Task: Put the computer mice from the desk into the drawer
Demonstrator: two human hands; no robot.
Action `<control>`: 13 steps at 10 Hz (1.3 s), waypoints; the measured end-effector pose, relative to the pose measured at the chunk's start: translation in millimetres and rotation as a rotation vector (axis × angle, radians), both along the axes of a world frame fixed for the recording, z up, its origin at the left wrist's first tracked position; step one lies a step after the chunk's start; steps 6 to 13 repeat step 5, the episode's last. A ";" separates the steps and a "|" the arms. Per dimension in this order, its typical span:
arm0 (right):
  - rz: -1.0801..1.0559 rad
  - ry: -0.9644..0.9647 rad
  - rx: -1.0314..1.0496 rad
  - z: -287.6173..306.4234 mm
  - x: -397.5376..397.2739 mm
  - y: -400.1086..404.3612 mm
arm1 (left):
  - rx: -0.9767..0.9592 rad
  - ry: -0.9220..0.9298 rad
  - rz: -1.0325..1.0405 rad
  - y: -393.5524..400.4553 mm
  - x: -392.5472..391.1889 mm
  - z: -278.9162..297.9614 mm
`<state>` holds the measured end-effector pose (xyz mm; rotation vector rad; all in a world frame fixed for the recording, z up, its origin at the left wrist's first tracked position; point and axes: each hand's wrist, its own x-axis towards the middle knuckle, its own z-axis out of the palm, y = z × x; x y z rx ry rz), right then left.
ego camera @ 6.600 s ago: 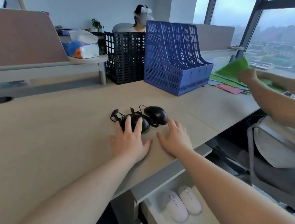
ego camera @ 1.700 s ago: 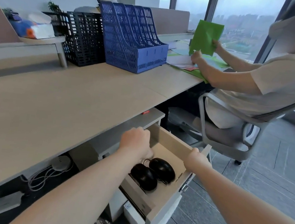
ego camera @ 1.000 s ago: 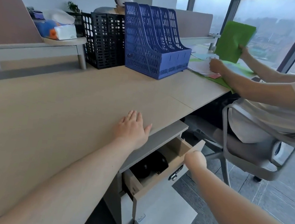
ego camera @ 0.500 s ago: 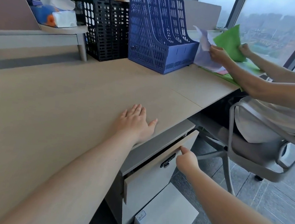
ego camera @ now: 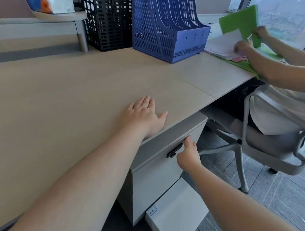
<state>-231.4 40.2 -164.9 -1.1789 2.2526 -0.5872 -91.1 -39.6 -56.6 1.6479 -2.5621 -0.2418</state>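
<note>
The desk (ego camera: 58,104) carries no mice (none can be seen anywhere). Under its front edge the drawer (ego camera: 161,165) sits closed. The left hand (ego camera: 144,116) lies flat on the desk, fingers spread, holding nothing; the right hand (ego camera: 188,155), loosely curled and empty, touches the drawer front beside its black lock (ego camera: 174,153).

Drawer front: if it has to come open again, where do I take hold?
Judging by its shape, hook the top edge of the drawer front from the right, beside the lock; no handle shows. The right hand is there.
</note>
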 end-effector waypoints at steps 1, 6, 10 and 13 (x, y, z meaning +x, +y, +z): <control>0.010 0.010 0.009 -0.3 1.1 -1.2 | -0.003 -0.006 0.002 0.6 0.0 -0.3; 0.132 0.015 0.152 23.4 -33.2 11.5 | -0.005 0.024 -0.011 0.2 0.9 -1.5; 0.132 0.015 0.152 23.4 -33.2 11.5 | -0.005 0.024 -0.011 0.2 0.9 -1.5; 0.132 0.015 0.152 23.4 -33.2 11.5 | -0.005 0.024 -0.011 0.2 0.9 -1.5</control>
